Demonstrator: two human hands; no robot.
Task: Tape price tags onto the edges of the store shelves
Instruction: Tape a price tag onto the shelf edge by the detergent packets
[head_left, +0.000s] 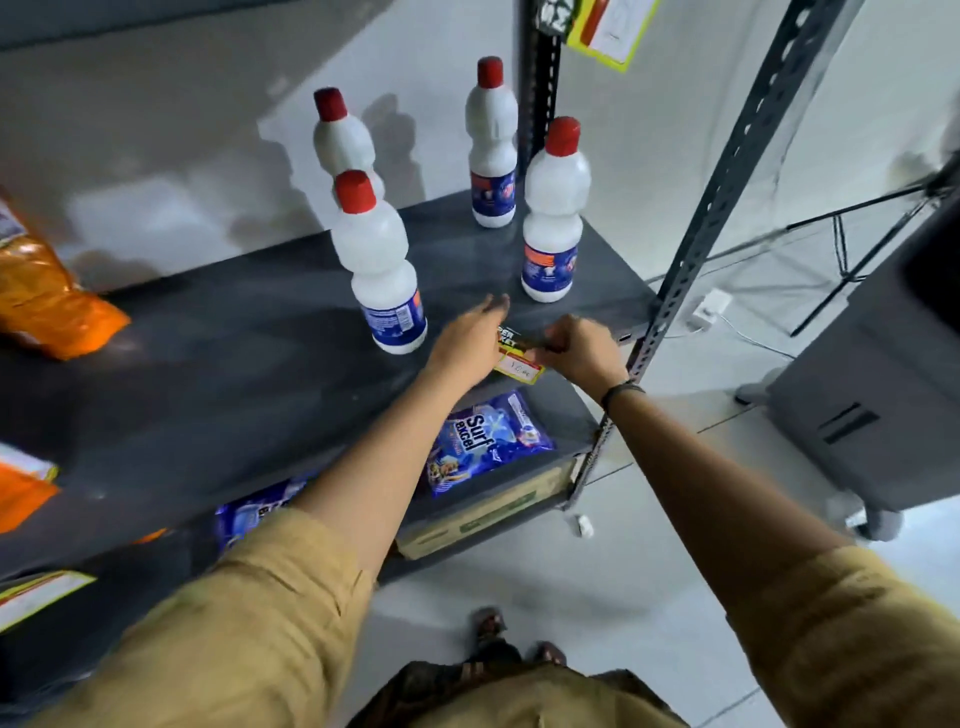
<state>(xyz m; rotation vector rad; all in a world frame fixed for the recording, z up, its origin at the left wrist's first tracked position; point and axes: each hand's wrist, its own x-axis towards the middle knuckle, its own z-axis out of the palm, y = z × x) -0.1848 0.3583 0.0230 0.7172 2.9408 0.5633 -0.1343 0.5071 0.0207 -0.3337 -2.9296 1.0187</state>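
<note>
Four white plastic bottles with red caps (387, 270) stand on the dark grey metal shelf (218, 384), close behind both hands. The left hand (470, 338) lies flat, fingers spread. The right hand (582, 348) pinches the small yellow paper price tag (519, 369) at the shelf's front edge. A blue soap packet (485, 441) lies below.

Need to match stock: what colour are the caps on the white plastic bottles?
Red, on all four white plastic bottles, clearest in the head view.
</note>
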